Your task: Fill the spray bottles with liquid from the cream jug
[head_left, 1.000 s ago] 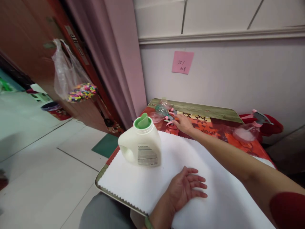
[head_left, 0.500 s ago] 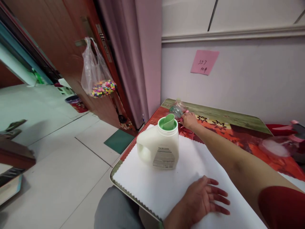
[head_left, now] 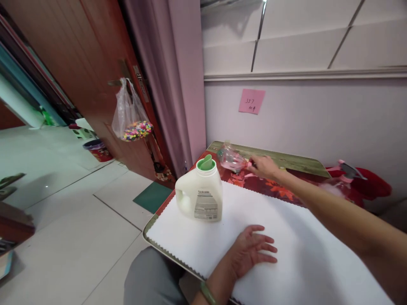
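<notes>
My right hand [head_left: 264, 167] reaches to the far side of the table, its fingers closed around the pink neck end of a clear plastic bottle [head_left: 232, 159]. The bottle is tilted on its side, its base pointing left; whether it touches the table I cannot tell. My left hand [head_left: 252, 248] hovers above the white sheet near the front, fingers spread and holding nothing. Left of it stands a cream-coloured jug [head_left: 203, 197] with a side handle and a printed label. Its mouth has a green pouring spout [head_left: 206, 162].
A white sheet [head_left: 190, 237] covers the near tabletop. Another clear bottle with a pink-and-grey spray head [head_left: 345, 171] stands at the right beside something red [head_left: 377, 182]. A wall with a pink note [head_left: 252, 101] bounds the back; a bag of colourful pieces [head_left: 137, 130] hangs from the door handle.
My right hand has moved to the right, drawing the clear bottle with it. The left hand stays open. The camera view has shifted to the right and upward.
</notes>
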`<control>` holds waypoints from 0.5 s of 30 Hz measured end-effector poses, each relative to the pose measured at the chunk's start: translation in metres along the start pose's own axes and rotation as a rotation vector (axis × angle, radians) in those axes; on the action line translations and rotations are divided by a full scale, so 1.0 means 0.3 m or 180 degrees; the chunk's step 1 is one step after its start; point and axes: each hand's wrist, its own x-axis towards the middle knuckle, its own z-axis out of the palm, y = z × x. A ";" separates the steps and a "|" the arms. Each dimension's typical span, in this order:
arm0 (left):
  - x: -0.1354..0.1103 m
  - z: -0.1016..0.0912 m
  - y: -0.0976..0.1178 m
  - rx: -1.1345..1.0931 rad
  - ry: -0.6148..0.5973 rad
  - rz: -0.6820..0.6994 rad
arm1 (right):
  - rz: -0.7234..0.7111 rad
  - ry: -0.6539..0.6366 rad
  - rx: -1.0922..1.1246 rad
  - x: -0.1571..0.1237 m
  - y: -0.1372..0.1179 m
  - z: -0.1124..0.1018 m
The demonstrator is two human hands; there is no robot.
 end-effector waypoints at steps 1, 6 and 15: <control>-0.004 0.008 0.000 0.0062 0.0068 0.0138 | 0.0009 -0.0058 0.0026 -0.058 0.037 -0.058; -0.011 0.058 0.019 -0.0187 0.0492 0.0880 | -0.0395 -0.1076 0.0795 -0.394 0.116 -0.310; -0.124 0.176 0.027 0.0176 0.0159 0.0389 | -0.0055 -0.0808 0.2698 -0.689 0.037 -0.396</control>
